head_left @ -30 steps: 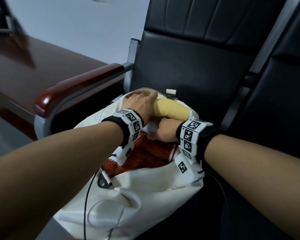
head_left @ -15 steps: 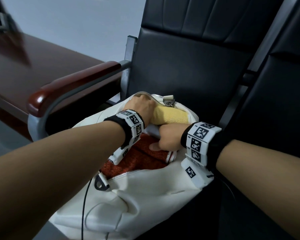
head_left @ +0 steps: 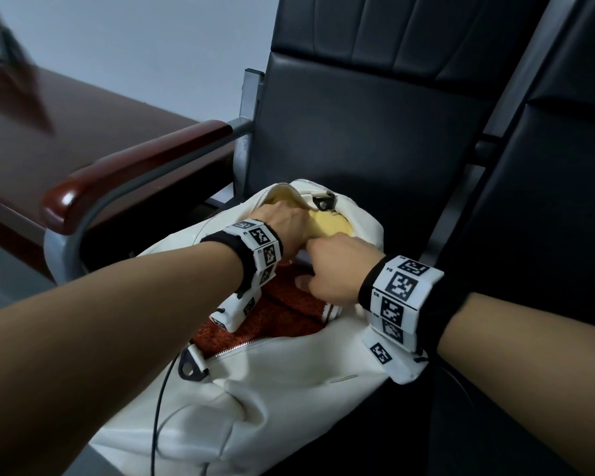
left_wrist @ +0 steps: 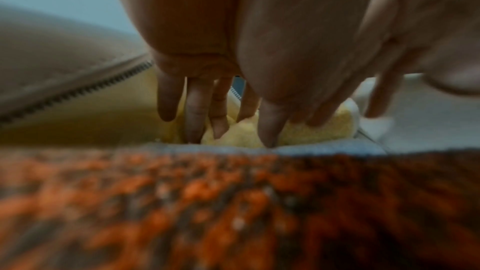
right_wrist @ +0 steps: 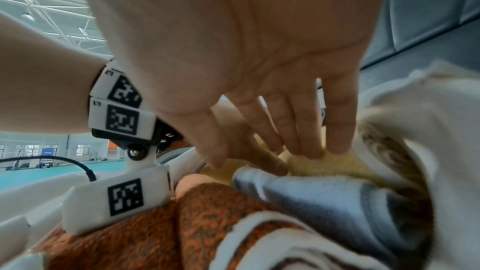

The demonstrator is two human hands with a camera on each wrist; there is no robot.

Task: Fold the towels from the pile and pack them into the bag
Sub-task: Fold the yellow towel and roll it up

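A white bag (head_left: 272,389) lies open on the black seat. Inside, a yellow towel (head_left: 330,223) sits at the far end, under the zip edge. An orange towel (head_left: 279,314) fills the near part, and a grey towel (right_wrist: 324,198) lies between the two. My left hand (head_left: 285,219) reaches into the far end; its straight fingers (left_wrist: 197,110) press down into the yellow towel (left_wrist: 311,132). My right hand (head_left: 337,266) lies beside it, and its straight fingers (right_wrist: 311,130) press on the yellow towel (right_wrist: 337,163). Neither hand grips anything.
The bag's open zipper (left_wrist: 78,87) runs along the left side of the opening. A red-brown armrest (head_left: 134,173) on a grey metal frame stands left of the bag. The black seat back (head_left: 375,132) rises behind it, with a second black seat (head_left: 547,235) to the right.
The yellow towel has gone deeper into the far end of the bag. My right hand has moved up from the orange towel onto the yellow one. My left hand stayed on it.
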